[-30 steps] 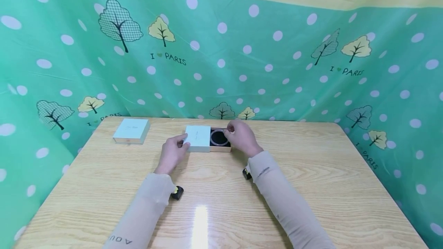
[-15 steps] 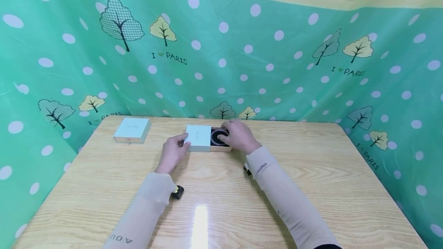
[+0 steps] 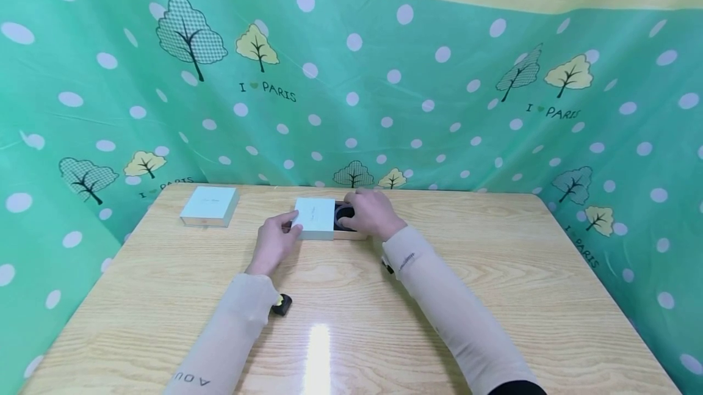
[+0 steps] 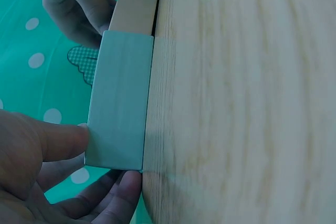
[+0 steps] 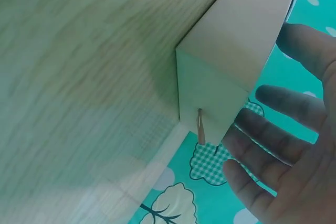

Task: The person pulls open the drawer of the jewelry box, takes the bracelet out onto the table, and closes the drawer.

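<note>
A pale blue drawer box point(image 3: 314, 218) lies on the table with its tray point(image 3: 349, 236) slid partway out to the right. Inside the dark-lined tray sits a greyish bangle point(image 3: 337, 217), largely covered by my right hand point(image 3: 376, 213). That hand reaches over the tray, thumb down at the bangle and fingers along the far side. In the right wrist view its fingers look loosely spread beside the tray end, which bears a small ribbon pull point(image 5: 200, 127). My left hand point(image 3: 273, 243) grips the closed left end of the box between thumb and fingers.
A second pale blue box point(image 3: 210, 206), closed, stands at the back left of the wooden table point(image 3: 340, 297). Behind the table's far edge hangs a green dotted curtain point(image 3: 329, 77). Small black wrist cameras sit at both cuffs.
My right hand has shifted left over the tray, from the bangle's right edge across it, covering more of it. My left hand and both boxes stay where they were.
</note>
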`<move>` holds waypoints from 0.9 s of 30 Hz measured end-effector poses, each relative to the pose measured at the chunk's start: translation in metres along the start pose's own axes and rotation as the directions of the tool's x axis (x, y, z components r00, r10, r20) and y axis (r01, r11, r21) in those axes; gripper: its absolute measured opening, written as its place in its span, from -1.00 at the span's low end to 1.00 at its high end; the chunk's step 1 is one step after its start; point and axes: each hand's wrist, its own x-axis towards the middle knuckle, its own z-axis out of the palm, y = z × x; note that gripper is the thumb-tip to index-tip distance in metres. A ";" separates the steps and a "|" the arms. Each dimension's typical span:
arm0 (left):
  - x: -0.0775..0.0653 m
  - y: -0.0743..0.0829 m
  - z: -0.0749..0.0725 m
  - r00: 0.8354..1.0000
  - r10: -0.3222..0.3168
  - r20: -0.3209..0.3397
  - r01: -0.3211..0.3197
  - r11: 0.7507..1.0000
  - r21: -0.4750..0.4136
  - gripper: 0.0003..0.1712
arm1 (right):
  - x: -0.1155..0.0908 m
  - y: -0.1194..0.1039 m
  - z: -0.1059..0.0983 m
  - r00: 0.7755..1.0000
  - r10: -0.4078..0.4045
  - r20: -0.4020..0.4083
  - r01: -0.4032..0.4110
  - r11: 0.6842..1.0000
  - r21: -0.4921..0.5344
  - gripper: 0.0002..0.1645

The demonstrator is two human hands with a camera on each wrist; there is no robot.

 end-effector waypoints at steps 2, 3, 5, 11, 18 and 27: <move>0.000 0.000 0.000 1.000 0.000 0.001 0.000 1.000 0.000 -0.48 | 0.001 -0.001 0.000 1.000 -0.006 0.014 0.006 1.000 -0.026 -0.32; 0.000 0.000 0.000 1.000 0.000 0.003 0.000 1.000 0.002 -0.47 | 0.001 -0.002 0.000 1.000 -0.009 0.021 0.010 0.999 -0.040 -0.31; 0.000 0.000 0.000 1.000 0.000 0.004 0.000 1.000 0.002 -0.47 | 0.002 -0.003 0.000 0.999 -0.016 0.037 0.018 0.998 -0.065 -0.29; 0.000 0.000 0.000 1.000 0.000 0.002 0.000 1.000 -0.003 -0.48 | 0.004 -0.005 0.001 0.995 -0.020 0.098 0.028 0.996 -0.082 -0.27; 0.000 0.000 -0.001 1.000 0.006 0.002 -0.006 1.000 -0.006 -0.48 | 0.008 -0.009 -0.003 0.983 0.028 0.180 -0.015 0.997 -0.072 -0.23; -0.001 0.001 -0.001 1.000 0.010 0.006 -0.010 1.000 -0.009 -0.48 | 0.016 -0.019 -0.012 0.970 0.055 0.237 -0.021 0.989 -0.144 -0.38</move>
